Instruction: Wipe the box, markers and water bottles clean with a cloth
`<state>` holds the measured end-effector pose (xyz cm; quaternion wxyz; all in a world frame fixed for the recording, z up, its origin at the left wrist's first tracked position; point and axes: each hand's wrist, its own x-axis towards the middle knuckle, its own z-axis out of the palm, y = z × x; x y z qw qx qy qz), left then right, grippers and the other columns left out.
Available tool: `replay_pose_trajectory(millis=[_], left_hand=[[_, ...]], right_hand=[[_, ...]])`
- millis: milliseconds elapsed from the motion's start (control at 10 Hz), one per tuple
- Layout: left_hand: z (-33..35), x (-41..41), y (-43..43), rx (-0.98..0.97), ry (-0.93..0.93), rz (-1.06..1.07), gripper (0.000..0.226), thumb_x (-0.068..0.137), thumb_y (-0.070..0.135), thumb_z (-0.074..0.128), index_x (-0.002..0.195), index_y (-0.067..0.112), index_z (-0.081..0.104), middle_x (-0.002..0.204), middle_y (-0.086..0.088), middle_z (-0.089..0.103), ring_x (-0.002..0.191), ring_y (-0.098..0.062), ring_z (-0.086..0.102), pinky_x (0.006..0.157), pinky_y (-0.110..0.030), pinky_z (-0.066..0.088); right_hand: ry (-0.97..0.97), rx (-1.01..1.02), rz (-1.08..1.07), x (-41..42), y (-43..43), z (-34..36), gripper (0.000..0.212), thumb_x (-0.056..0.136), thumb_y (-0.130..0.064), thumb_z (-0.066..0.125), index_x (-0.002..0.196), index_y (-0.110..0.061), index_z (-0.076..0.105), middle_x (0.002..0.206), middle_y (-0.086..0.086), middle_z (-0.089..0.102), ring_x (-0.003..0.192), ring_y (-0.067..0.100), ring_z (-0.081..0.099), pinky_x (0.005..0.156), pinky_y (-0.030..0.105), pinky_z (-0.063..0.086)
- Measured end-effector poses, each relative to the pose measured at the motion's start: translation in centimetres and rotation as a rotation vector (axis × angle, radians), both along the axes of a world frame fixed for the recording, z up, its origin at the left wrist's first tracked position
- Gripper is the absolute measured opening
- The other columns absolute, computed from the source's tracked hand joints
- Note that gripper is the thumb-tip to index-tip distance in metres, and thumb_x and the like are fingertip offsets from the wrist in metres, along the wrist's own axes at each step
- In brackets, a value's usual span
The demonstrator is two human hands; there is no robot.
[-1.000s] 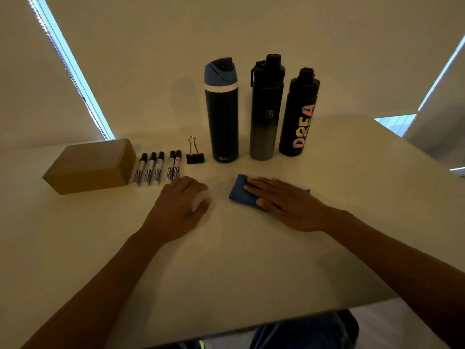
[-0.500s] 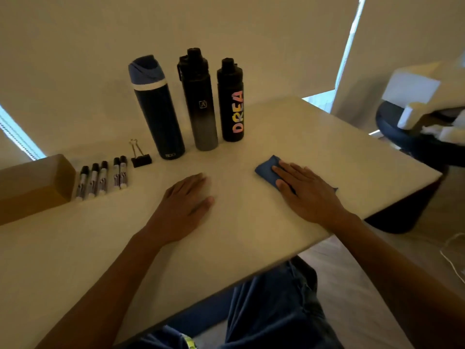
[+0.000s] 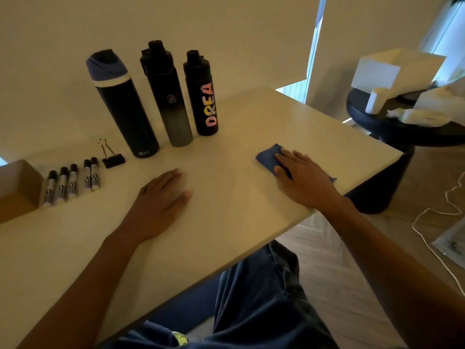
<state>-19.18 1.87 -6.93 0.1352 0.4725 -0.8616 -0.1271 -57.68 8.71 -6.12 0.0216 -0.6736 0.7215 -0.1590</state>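
Observation:
Three water bottles stand upright at the back of the table: a navy one with a blue lid [image 3: 123, 107], a black-to-grey one [image 3: 167, 96] and a black one with coloured letters [image 3: 202, 96]. Several black-capped markers [image 3: 71, 183] lie side by side at the left, beside a brown cardboard box [image 3: 17, 187] cut off by the frame edge. My right hand [image 3: 305, 181] lies flat on a blue cloth [image 3: 268, 156] near the table's right edge. My left hand [image 3: 159, 202] rests flat on the bare tabletop, holding nothing.
A black binder clip [image 3: 112, 157] lies between the markers and the navy bottle. The white table [image 3: 289, 117] ends at a corner on the right. Beyond it a dark round stand [image 3: 392, 127] carries white boxes. A white cable [image 3: 432, 215] lies on the wooden floor.
The view has swung to the right, so the box slides to the left edge and the stand appears. My right hand with the cloth has slid a little to the right.

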Motion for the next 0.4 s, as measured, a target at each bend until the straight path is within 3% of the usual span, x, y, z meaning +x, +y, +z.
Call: replay_pose_trajectory(millis=[200,400], left_hand=[[0.0,0.0,0.3,0.027,-0.020,0.031,0.073,0.102,0.073,0.025,0.165,0.037,0.014,0.172,0.017,0.011,0.157,-0.004,0.010,0.129,-0.039,0.013],[0.7,1.9,2.0,-0.018,0.046,0.125,0.067,0.104,0.068,0.034,0.162,0.038,0.025,0.168,0.022,0.022,0.154,-0.002,0.019,0.126,-0.032,0.016]], right_hand=[[-0.071,-0.061,0.192,4.0,-1.6,1.6,0.057,0.099,-0.051,0.032,0.145,-0.023,0.049,0.154,-0.001,0.042,0.142,0.021,0.038,0.117,0.044,0.031],[-0.058,-0.112,0.277,7.6,-4.5,0.2,0.045,0.101,-0.044,0.041,0.139,-0.027,0.056,0.149,-0.006,0.049,0.137,0.019,0.045,0.112,0.043,0.040]])
